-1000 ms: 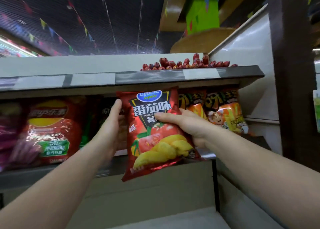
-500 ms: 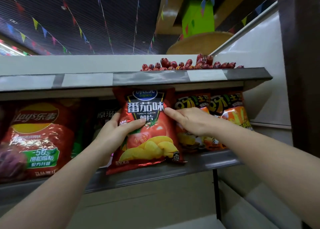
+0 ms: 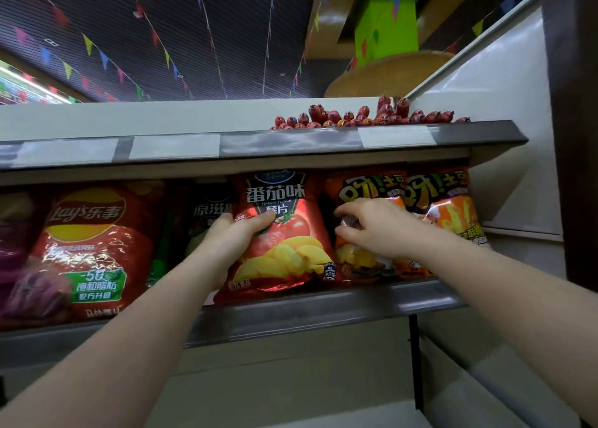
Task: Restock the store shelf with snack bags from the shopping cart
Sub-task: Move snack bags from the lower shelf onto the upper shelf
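Left hand gripped tomato chip bag at its left edge, thumb across front. Bag stood upright on shelf, bottom behind front lip. Right hand, fingers loosely curled, touched orange snack bag just right of tomato bag. Lay's bag stood farther left. Red sausages lay on shelf above.

The tomato chip bag hides most of the dark bag behind it, and its own top edge is tucked behind the upper shelf. At the shelf's left end, the purple bag is blurred and cut off by the picture's edge. The right hand covers the middle of an orange bag.
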The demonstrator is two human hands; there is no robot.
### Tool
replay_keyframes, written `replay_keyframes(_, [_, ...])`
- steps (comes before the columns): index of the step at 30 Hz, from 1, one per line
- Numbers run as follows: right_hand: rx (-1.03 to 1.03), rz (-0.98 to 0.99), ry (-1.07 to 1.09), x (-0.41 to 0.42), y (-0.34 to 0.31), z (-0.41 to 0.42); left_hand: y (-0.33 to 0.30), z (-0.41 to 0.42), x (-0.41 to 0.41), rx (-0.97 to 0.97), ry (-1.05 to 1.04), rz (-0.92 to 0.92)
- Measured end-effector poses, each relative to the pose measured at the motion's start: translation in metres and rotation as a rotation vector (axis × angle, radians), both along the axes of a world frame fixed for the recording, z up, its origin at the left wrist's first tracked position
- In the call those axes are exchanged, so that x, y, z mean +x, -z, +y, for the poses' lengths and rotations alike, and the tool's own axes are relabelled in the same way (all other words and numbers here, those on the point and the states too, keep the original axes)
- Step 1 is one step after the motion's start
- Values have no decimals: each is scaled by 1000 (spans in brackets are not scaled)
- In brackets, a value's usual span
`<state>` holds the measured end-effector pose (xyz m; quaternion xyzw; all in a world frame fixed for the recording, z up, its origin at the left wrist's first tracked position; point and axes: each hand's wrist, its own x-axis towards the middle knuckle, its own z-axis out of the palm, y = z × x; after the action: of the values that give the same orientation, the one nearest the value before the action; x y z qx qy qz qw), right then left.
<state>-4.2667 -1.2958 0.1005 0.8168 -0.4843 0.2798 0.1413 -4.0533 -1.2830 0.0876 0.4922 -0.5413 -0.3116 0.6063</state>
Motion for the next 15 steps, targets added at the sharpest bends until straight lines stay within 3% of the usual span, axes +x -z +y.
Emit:
replay_keyframes(11, [-98,-31,6,-6,9,8,17,-1,-4,5,-67,-110])
replay_keyframes(15, [-163,-226,-55,-7,13,10,19,-9,-10,27,-61,-198])
